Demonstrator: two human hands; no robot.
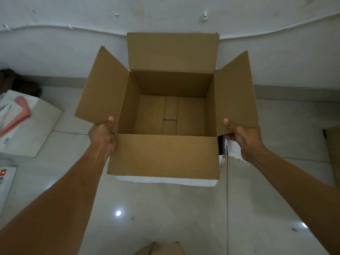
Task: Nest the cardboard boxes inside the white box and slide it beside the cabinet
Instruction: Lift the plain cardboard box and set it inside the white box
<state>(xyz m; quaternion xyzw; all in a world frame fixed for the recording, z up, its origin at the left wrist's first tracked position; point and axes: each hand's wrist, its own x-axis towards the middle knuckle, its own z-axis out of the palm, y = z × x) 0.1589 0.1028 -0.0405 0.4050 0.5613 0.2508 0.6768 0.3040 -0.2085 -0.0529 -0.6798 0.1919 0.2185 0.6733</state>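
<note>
A brown cardboard box (165,153) with all its flaps open fills the middle of the view, and its inside is empty. Below it, only the rim and edges of the white box (165,181) show. My left hand (103,137) grips the cardboard box at its near left corner, thumb on the left flap. At the near right corner, my right hand (242,138) pinches the right flap. Whether the cardboard box rests in the white box or hangs just above it, I cannot tell.
A white printed box (31,122) lies on the tiled floor at the left, with a white device showing a red light (5,173) below it. More cardboard (165,249) pokes in at the bottom edge and another brown piece (334,148) at the right. The wall stands right behind.
</note>
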